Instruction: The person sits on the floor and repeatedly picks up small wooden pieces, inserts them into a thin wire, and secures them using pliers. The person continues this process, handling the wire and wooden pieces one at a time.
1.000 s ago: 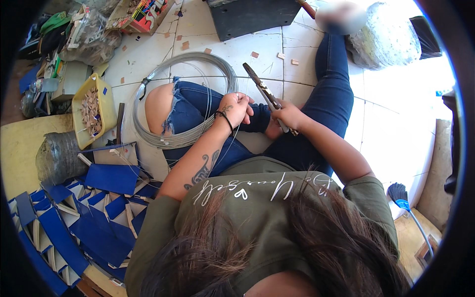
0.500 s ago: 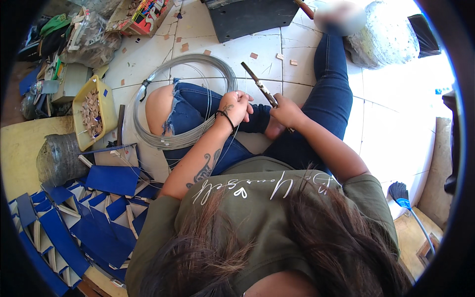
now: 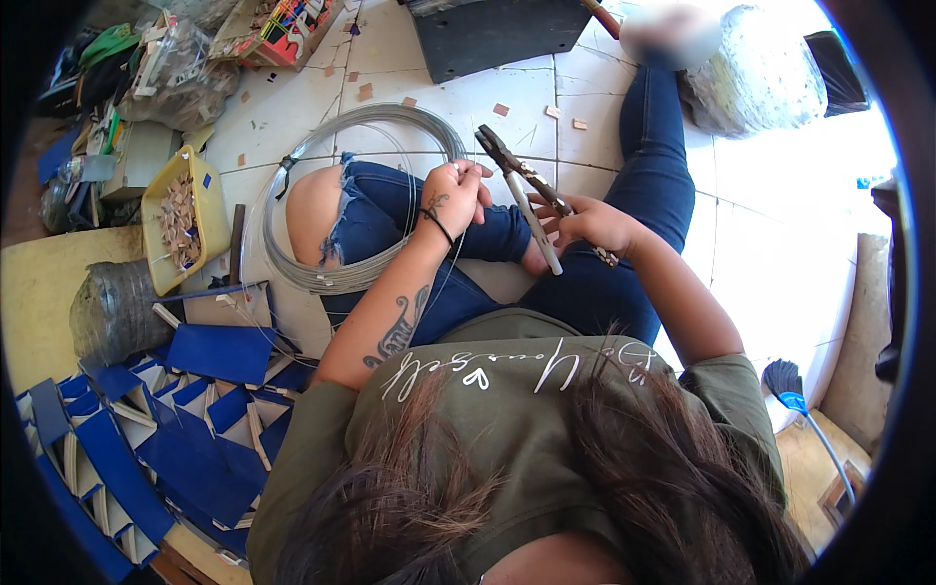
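A large coil of thin grey wire (image 3: 322,280) lies looped around my bent left knee. My left hand (image 3: 456,200) is closed just inside the coil's right side, its fingers pinched on a strand of the wire; the exact grip is partly hidden. To its right, my right hand (image 3: 593,226) holds a pair of worn metal pliers (image 3: 520,168). Its handles are spread apart, with the jaws pointing up and away from me near my left fingers. One handle lies against my palm, and my fingers reach toward the other, lighter one.
At left stands a yellow tub (image 3: 208,210) of small wooden pieces. Below it are stacked blue-and-white pieces (image 3: 210,429). A dark box (image 3: 492,39) is ahead, a wrapped bundle (image 3: 760,73) far right, a blue broom (image 3: 785,380) at right. Wood chips dot the tiles.
The pliers' handles have spread from closed to wide apart, and my right hand has turned and shifted slightly right. My left hand has moved a little up and left.
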{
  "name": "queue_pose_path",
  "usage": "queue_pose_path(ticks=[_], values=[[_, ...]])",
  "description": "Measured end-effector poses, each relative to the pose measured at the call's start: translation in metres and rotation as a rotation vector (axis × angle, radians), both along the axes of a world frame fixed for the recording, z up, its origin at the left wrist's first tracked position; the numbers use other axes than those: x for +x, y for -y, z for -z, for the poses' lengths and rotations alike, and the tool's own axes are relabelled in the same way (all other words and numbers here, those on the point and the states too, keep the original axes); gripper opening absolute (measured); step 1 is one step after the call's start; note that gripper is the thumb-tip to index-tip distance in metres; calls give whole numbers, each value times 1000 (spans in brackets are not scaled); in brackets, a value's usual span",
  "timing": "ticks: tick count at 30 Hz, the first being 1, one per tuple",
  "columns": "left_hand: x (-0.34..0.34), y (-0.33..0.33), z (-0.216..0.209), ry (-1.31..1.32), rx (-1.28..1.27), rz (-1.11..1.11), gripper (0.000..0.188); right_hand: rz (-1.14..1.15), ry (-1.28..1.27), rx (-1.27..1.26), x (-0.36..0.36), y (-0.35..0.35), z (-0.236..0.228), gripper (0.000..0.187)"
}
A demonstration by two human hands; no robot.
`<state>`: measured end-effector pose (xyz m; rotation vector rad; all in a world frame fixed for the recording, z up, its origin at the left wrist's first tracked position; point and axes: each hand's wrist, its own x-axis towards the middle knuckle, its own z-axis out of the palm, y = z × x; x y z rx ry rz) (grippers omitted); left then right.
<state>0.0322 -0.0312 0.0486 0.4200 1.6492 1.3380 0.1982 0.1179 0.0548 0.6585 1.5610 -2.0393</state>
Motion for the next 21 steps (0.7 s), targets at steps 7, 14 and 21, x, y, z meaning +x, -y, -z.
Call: queue_pose_path(ticks=[7,14,21], values=[[4,-1,-4,-147,-64,88,21,-151,-26,240,-9,4,-9,59],[2,2,3,-221,-62,124,20,-111,94,213,-7,11,2,39],[-3,4,1,-59,-95,180,24,-4,-7,241,-8,9,15,27]])
